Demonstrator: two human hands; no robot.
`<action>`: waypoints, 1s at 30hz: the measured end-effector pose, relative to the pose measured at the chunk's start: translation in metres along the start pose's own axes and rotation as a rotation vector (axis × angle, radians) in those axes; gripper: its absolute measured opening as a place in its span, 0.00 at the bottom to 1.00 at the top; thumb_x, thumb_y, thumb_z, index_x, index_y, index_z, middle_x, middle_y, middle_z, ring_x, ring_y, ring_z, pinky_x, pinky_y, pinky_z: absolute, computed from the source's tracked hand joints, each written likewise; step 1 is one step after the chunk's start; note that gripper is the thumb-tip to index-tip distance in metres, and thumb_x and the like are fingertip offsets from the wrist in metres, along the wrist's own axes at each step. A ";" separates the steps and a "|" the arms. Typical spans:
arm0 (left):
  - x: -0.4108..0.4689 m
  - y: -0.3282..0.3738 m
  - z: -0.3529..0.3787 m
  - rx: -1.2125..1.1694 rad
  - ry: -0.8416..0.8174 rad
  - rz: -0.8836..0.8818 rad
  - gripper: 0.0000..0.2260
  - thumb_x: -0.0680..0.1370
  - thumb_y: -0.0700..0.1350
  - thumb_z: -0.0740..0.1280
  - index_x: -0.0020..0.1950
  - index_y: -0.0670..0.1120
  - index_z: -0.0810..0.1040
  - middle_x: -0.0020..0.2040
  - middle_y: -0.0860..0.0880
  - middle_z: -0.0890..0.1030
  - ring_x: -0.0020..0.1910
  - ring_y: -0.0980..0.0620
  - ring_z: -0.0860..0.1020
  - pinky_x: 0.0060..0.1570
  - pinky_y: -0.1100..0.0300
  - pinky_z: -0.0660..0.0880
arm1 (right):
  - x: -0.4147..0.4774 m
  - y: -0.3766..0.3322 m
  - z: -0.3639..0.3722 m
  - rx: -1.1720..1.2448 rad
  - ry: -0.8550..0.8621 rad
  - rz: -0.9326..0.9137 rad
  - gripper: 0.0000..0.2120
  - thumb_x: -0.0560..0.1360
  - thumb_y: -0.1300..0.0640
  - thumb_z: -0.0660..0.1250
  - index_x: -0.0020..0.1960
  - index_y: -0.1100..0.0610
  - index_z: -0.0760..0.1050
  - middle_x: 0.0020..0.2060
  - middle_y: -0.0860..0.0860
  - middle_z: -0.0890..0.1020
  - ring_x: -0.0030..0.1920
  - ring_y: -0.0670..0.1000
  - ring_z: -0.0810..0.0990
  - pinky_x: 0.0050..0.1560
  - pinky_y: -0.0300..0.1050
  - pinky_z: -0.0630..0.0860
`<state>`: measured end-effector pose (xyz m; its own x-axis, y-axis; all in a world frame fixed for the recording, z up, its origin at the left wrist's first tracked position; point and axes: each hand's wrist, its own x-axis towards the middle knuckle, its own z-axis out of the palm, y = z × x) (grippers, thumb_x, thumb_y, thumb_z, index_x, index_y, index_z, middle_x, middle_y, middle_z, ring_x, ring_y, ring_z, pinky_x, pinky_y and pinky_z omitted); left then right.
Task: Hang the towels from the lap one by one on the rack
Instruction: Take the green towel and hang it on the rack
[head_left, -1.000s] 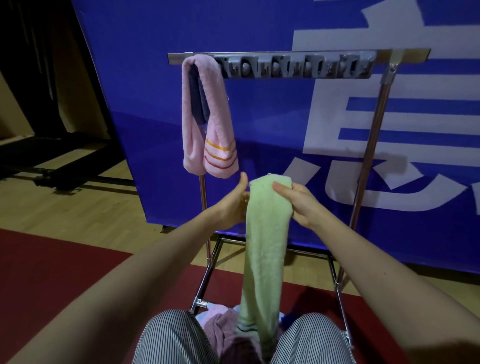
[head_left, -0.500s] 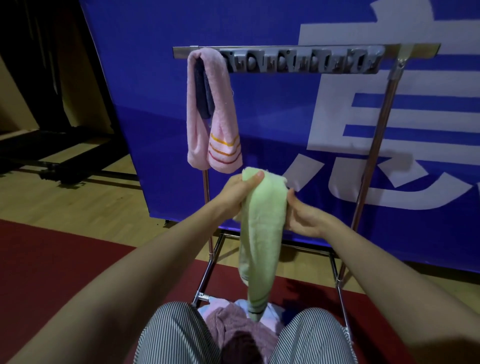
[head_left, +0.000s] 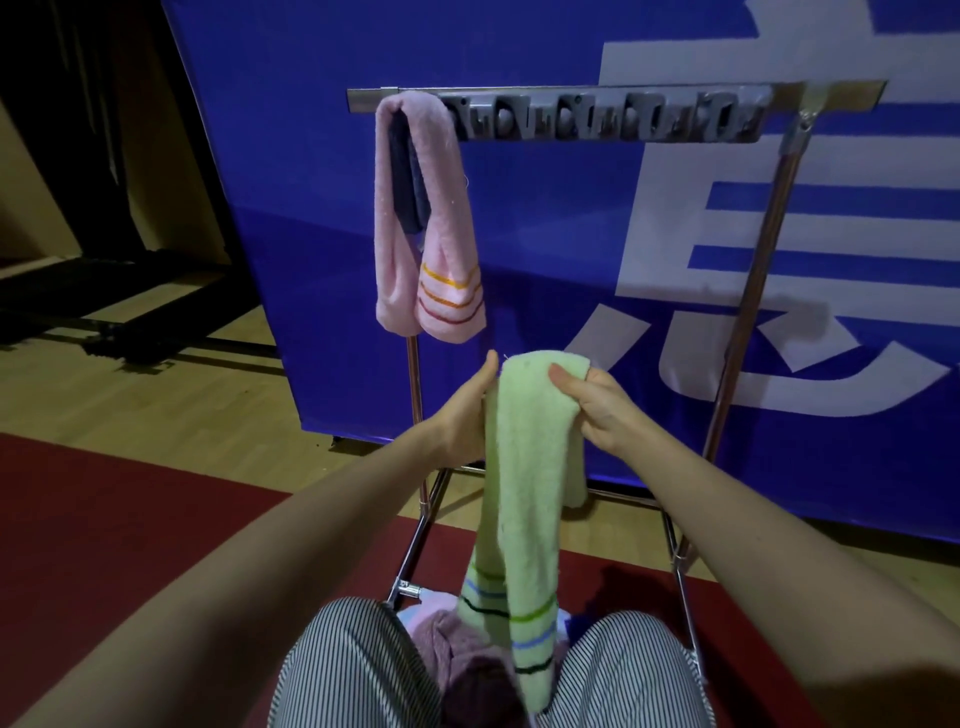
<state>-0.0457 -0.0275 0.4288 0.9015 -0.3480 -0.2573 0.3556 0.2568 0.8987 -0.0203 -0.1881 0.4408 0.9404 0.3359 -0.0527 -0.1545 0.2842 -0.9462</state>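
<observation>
I see the green towel (head_left: 524, 467) pinched at its top between my left hand (head_left: 462, 415) and right hand (head_left: 602, 410) — fluffy terry, striped ends dangling to the lap, below the chrome rack (head_left: 613, 101) with its looped pink towel (head_left: 431, 218).

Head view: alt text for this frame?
A person's left hand and right hand grip the folded top of a green towel below a metal rack; its striped ends dangle to the lap, where a mauve towel lies. A pink towel hangs over a dark towel at the rack's left end, before a blue banner.
</observation>
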 end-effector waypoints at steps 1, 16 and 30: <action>0.000 -0.005 -0.002 0.050 -0.019 0.023 0.31 0.78 0.66 0.48 0.65 0.45 0.73 0.59 0.45 0.80 0.60 0.46 0.77 0.61 0.51 0.72 | 0.000 -0.001 0.001 0.020 0.007 -0.010 0.11 0.77 0.60 0.63 0.57 0.63 0.75 0.47 0.56 0.83 0.44 0.50 0.83 0.45 0.42 0.81; 0.013 -0.008 0.019 0.591 0.398 0.492 0.17 0.81 0.51 0.57 0.37 0.43 0.67 0.32 0.45 0.64 0.30 0.54 0.63 0.28 0.61 0.60 | -0.015 0.017 -0.037 -0.617 -0.076 0.513 0.34 0.77 0.35 0.46 0.54 0.63 0.76 0.40 0.57 0.83 0.45 0.54 0.82 0.50 0.47 0.78; -0.011 0.061 0.002 0.716 0.041 0.312 0.21 0.80 0.52 0.60 0.46 0.33 0.76 0.38 0.40 0.76 0.37 0.45 0.74 0.36 0.59 0.71 | 0.022 -0.012 0.018 -0.460 -0.179 0.041 0.23 0.76 0.36 0.52 0.55 0.48 0.78 0.54 0.50 0.83 0.57 0.47 0.80 0.62 0.43 0.72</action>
<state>-0.0342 -0.0097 0.4876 0.9470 -0.3180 0.0443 -0.1488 -0.3122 0.9383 -0.0030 -0.1681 0.4568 0.8633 0.4989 -0.0756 -0.0027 -0.1453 -0.9894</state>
